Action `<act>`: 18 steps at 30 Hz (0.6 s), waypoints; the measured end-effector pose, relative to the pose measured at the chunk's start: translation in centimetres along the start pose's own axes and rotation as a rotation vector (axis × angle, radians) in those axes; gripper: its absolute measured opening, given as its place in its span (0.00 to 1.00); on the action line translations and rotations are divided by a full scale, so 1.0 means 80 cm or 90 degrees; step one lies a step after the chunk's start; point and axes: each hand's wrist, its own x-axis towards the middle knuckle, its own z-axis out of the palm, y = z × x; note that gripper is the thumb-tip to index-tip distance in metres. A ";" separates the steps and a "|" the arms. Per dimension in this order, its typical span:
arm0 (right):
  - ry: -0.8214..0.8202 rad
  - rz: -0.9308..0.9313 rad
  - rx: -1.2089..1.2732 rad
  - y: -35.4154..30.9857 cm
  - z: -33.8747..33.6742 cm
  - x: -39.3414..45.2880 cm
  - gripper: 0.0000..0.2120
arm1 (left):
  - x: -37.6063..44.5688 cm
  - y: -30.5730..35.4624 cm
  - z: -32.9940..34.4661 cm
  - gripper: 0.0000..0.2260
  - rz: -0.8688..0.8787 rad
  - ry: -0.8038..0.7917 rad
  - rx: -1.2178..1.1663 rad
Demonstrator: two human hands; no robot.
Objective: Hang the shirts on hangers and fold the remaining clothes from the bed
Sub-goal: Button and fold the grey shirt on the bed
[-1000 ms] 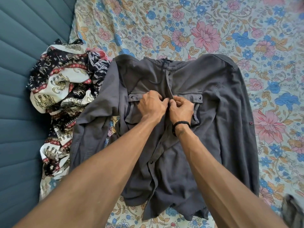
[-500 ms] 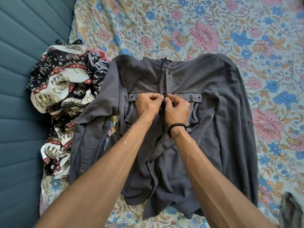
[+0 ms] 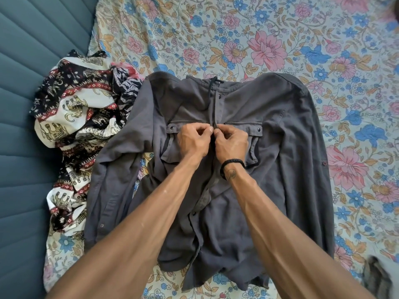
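Fastening the front of the grey shirt [image 3: 269,160], spread face up on the floral bedsheet [image 3: 280,39], collar pointing away toward the far side of the bed. Left hand [image 3: 192,141] and right hand [image 3: 232,144] meeting at the shirt's centre strip, level with the two chest pocket flaps, each grip closed down small: fingertips and thumb curled in and pinching one edge of the placket, apparently at a snap or button, though the fastener itself sits hidden under the fingers. Below the hands, placket gaping open, with loose snaps showing lower down. Best to line the two edges up square before pressing, keep the dangling drawcord [image 3: 210,98] clear of the closure, and press straight down against the mattress rather than pulling the cloth sideways. Probably worth smoothing the rumpled lower front of the shirt before moving to the next fastener, working downward in order. Patterned elephant-print clothes [image 3: 71,117] heaped just left of the shirt's left-hand sleeve, against the teal padded headboard [image 3: 26,83], not yet folded.
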 end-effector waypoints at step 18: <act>-0.169 -0.278 -0.739 -0.065 -0.138 0.179 0.08 | 0.167 0.077 -0.116 0.13 0.310 -0.243 0.687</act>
